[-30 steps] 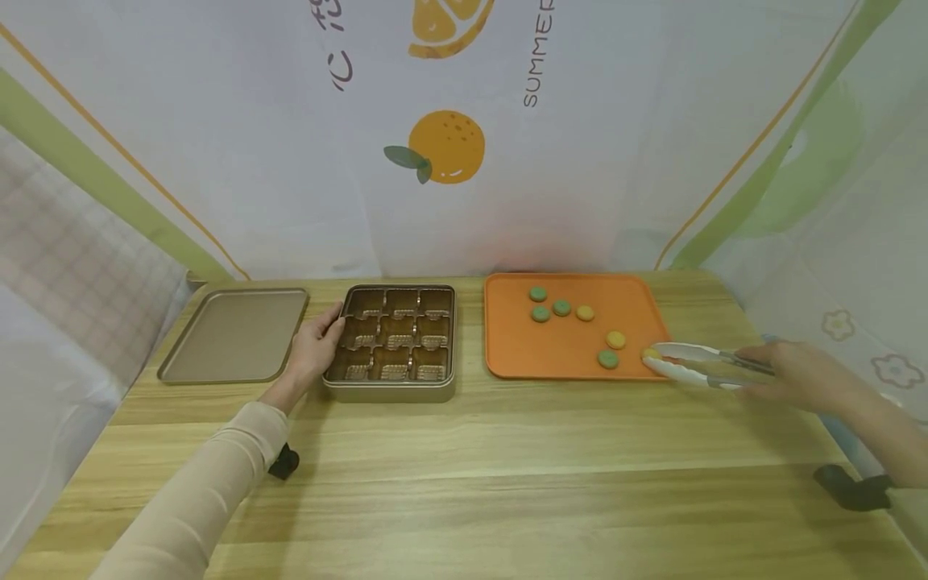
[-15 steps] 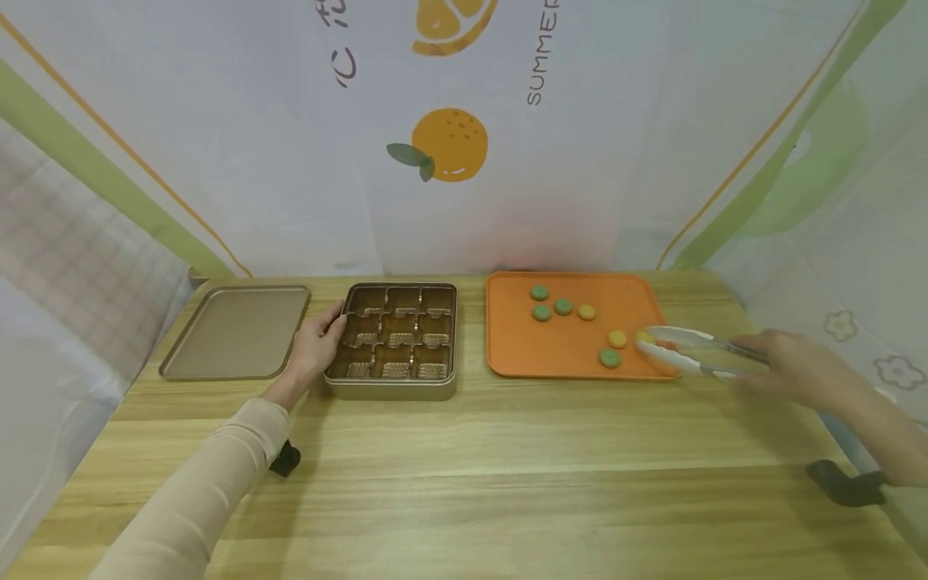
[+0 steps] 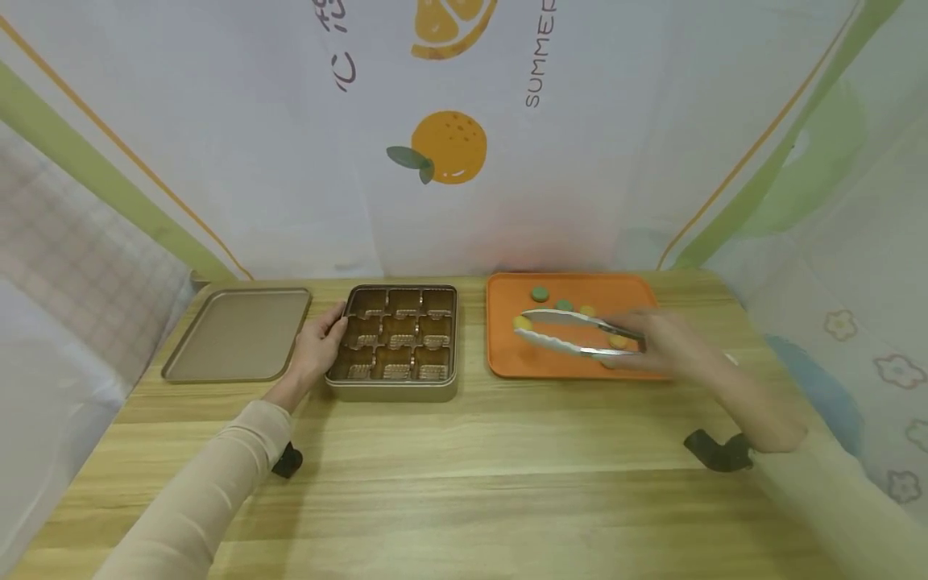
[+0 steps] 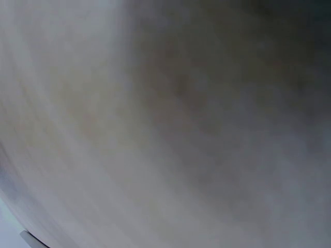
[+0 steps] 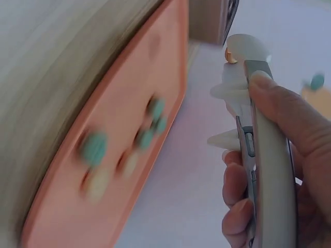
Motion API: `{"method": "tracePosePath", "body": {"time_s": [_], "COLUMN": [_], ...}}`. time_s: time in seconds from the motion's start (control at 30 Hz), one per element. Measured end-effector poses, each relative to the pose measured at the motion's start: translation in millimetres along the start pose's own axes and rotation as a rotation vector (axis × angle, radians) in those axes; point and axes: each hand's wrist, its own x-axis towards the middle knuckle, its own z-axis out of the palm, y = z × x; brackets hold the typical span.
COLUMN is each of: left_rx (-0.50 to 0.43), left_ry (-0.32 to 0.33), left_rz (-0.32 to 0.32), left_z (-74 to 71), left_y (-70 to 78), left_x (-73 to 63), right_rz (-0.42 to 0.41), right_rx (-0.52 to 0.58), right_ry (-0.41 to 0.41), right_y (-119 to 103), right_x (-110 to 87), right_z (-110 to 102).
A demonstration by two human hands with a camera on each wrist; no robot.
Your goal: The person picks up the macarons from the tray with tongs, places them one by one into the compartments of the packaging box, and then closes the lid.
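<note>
In the head view my right hand (image 3: 670, 342) grips a pair of tongs (image 3: 561, 316) above an orange tray (image 3: 500, 354). A yellow macaron (image 3: 522, 323) is pinched between the pale tips, near the tray's left part. The right wrist view shows my thumb on one arm of the tongs (image 5: 271, 160) and fingers curled round the other side. My left hand (image 3: 316, 345) rests against the left side of a bronze-coloured square box (image 3: 391, 391) with a brown compartment insert, its thumb at the rim. The compartments look empty. Only a blur shows in the left wrist view.
On the orange tray lie green macarons (image 3: 540, 294) and yellow macarons (image 3: 618, 341), some hidden behind the tongs and right hand. A flat bronze-coloured lid or tray (image 3: 242, 334) lies left of the box. A printed curtain (image 3: 449, 217) hangs behind the wooden table (image 3: 464, 491).
My right hand has carried the tongs and the yellow macaron leftward from the tray's right edge, up over its left part. The left hand has stayed at the box.
</note>
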Motion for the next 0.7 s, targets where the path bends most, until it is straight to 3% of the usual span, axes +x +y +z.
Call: {"method": "tracePosePath", "body": {"time_s": [0.17,0.33,0.53,0.7], "left_rx": [0.006,0.004,0.003,0.007], "left_ry": [0.015,0.025,0.031,0.036], "left_rz": [-0.009,-0.006,-0.005,-0.002], "left_z": [0.8,1.3,1.7,2.1], "left_y": [-0.8,-0.6,-1.2,-1.5], "left_x": [-0.4,-0.6,-0.7,-0.3], "right_rz": [-0.069,-0.095,-0.112,-0.103], "right_rx": [0.043,0.03,0.03,0.012], "right_ry": [-0.015,-0.074,-0.078,-0.099], "right_y": [-27,-46,-59,-61], "right_x": [33.5,53.7,67.6,67.9], "right_z": [21,37,49,49]}}
